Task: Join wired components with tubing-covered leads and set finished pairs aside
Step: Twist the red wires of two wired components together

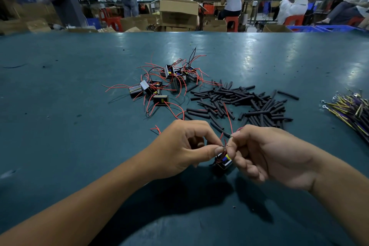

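My left hand (pixel 185 146) and right hand (pixel 265 152) near the bench (pixel 60 106) front edge, fingers of both pinching red leads (pixel 224 146) above a component (pixel 223 163), open bench left, tubing pile (pixel 239 104) ahead

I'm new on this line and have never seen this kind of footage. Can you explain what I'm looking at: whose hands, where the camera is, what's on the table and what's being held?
There is no machine here: a person works with bare hands, and the one picture comes from a camera worn on their head, looking forward and down.

The left hand and right hand pinch thin red wires together between the fingertips. Just below them sits a small black component these wires seem to belong to.

On the green table lie more components with red and black leads, a heap of short black tubing pieces, and at the right edge a bundle of yellow and purple wires. Other workers sit at benches behind.
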